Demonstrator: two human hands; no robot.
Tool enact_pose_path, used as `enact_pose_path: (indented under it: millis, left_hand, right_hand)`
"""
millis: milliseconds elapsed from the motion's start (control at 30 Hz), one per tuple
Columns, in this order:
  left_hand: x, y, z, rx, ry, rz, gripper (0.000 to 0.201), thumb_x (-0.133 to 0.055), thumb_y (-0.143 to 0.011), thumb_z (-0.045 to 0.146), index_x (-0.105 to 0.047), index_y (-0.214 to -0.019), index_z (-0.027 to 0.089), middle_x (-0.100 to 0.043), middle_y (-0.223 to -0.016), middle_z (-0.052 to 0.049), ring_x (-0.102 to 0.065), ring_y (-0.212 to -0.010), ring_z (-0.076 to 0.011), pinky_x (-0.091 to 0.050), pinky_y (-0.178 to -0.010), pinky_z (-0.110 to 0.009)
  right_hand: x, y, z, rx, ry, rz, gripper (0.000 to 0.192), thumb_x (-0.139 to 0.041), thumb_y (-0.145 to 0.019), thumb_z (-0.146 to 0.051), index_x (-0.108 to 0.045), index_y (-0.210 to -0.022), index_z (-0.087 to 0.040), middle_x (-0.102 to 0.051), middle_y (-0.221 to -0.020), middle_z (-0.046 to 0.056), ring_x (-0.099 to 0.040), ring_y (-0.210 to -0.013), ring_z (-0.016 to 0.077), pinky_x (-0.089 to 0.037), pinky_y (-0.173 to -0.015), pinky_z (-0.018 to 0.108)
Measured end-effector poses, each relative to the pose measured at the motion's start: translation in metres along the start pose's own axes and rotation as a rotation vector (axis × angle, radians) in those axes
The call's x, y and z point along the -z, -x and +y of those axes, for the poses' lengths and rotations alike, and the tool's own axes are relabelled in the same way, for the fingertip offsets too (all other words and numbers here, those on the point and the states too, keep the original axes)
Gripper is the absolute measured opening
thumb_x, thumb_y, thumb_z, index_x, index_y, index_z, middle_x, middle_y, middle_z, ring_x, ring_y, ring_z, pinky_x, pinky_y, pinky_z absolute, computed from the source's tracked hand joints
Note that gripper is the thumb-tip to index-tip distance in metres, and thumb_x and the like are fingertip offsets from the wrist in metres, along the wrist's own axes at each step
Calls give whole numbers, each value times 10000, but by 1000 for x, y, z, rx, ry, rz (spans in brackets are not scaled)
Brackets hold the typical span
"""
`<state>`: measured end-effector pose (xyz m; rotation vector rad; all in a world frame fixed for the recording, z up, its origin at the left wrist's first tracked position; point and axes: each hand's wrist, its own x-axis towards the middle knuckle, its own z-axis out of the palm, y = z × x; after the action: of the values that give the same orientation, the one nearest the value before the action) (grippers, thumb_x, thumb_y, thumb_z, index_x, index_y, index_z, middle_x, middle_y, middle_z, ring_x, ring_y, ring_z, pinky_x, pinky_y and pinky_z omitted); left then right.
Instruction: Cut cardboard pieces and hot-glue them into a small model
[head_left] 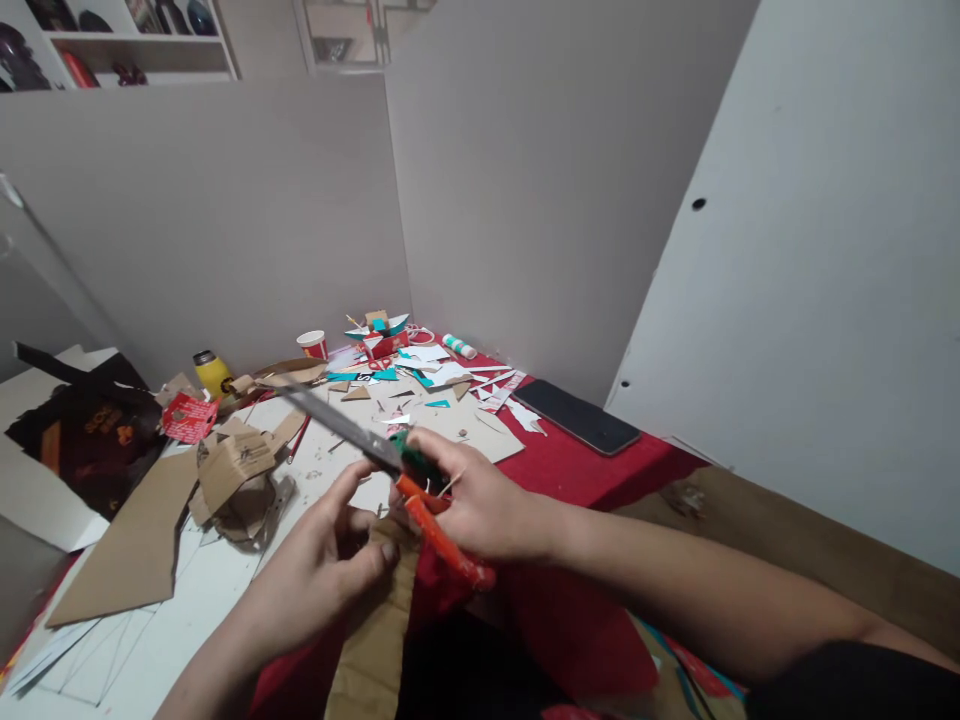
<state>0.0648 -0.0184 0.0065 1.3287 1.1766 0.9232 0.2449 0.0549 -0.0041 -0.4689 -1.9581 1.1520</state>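
Observation:
My right hand (476, 500) grips a pair of scissors (352, 432) with orange and green handles. The long grey blades point up and to the left, over the table. My left hand (330, 560) sits just below them, fingers curled, thumb and forefinger pinching the edge of a brown cardboard piece (379, 630) that runs down toward me. Whether the blades touch the cardboard is hidden by my hands. A red cloth (585, 465) covers the table under both hands.
Paper and cardboard scraps (431, 385) litter the middle. A crumpled cardboard model (240, 475) and flat cardboard sheet (135, 545) lie left. A black phone (576, 415), glue stick (459, 346), red cup (313, 344) and yellow bottle (212, 372) stand further back. White walls close in behind and right.

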Motion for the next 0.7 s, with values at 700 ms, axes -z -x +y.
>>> enact_pose_path:
  millis: [700]
  left_hand:
    - [8,-20,-9,-80,206,630,272,-794,-627,369,-681,-624,121,-642,-568,-35,-584,-537,-151,-480,-540,-263]
  right_hand:
    - [2,14,12,-125,-99,74,285,-641,-810,-418,-484,-853,-184,-458,-700,-43,-429,-603,87,-425,-569,223]
